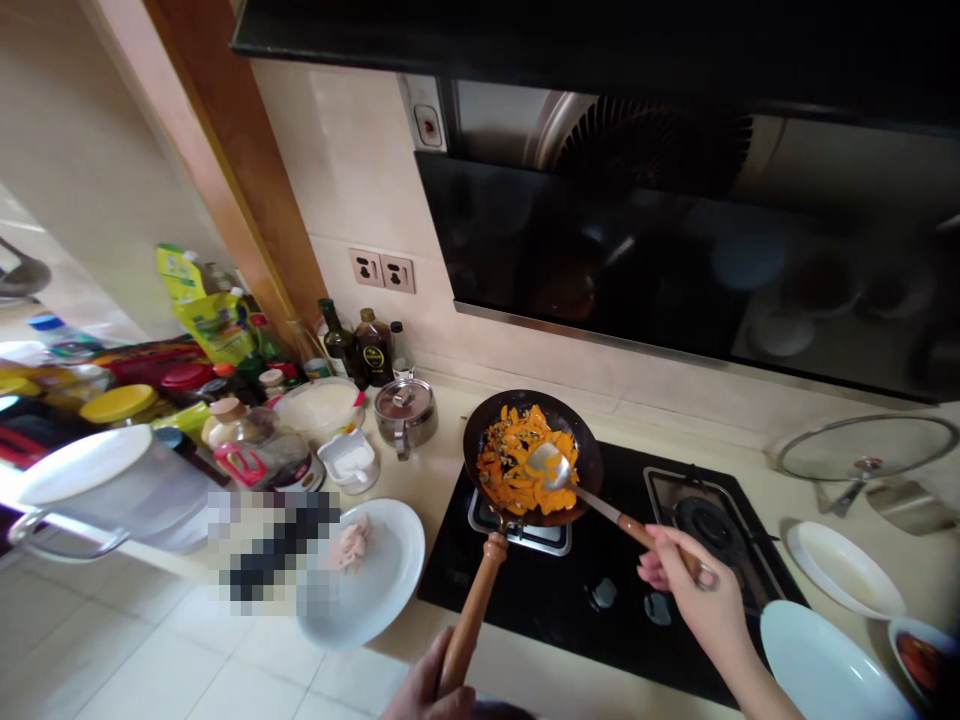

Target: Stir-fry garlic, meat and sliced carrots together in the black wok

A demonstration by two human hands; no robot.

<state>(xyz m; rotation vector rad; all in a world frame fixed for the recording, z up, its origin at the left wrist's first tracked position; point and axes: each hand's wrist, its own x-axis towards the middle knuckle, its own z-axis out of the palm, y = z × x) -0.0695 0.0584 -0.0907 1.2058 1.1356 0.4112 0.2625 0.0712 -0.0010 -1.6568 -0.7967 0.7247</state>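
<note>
A dark wok (589, 455) sits on the left burner, holding orange slices (525, 435) with small browned bits among them. My left hand (431, 685) is closed round the wok's long wooden handle (476, 605). In my right hand (694, 580) is a spatula (600, 505) with a wooden grip; its rounded metal head rests on the orange slices. To the left of the hob stands a pale plate (394, 580) with a small heap of pinkish shredded food (352, 545).
Bottles (375, 350), a lidded metal pot (405, 415) and a white container (349, 462) crowd the left counter. A large pot (112, 480) stands farther left. On the right are a glass lid (862, 450), a white dish (847, 570) and a pale plate (825, 665). A range hood (637, 270) hangs above.
</note>
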